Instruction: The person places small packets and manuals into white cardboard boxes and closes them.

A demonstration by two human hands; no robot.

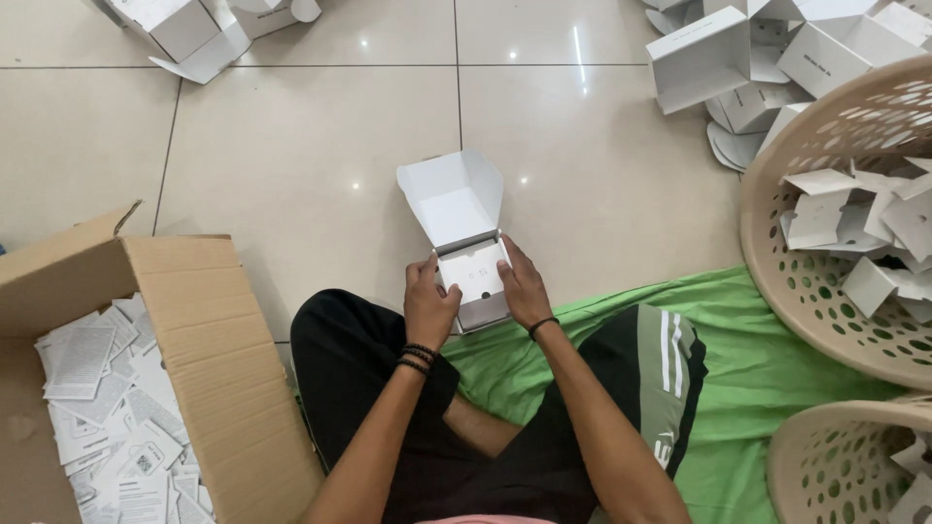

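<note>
Box [473, 267] lid pointing away

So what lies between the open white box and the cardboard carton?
Head view: bare floor tile and the person's left knee separate the open white box from the cardboard carton.

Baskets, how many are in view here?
2: one big basket at the right edge holding white card pieces, another basket in the bottom right corner, cut off. More may lie outside the frame.
</note>
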